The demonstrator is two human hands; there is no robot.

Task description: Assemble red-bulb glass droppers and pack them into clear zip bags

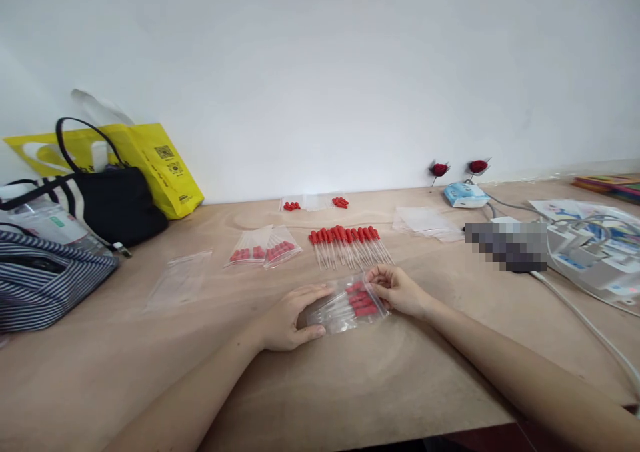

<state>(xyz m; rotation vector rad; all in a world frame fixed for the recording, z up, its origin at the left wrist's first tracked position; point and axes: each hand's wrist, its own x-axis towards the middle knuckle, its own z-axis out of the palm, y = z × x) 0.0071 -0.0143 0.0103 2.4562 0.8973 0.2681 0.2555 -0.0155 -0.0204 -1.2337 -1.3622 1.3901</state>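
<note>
A clear zip bag [345,307] with several red-headed, pale-stemmed sticks inside lies on the wooden table. My right hand [395,292] pinches the bag's right end, by the red heads. At the bag's left end, my left hand [295,315] rests with thumb and fingers apart around the edge. Beyond the bag is a row of loose red-headed sticks [350,237], heads pointing away from me. Two filled bags [260,247] overlap to the left of that row. Farther back, near the wall, lie more bags with red heads [315,203].
Flat clear bags lie at the left [180,279] and right [427,223]. A yellow bag [163,165], a black bag [117,202] and a striped pouch [50,282] crowd the left. Tissues [466,195], cables and power strips [590,255] occupy the right.
</note>
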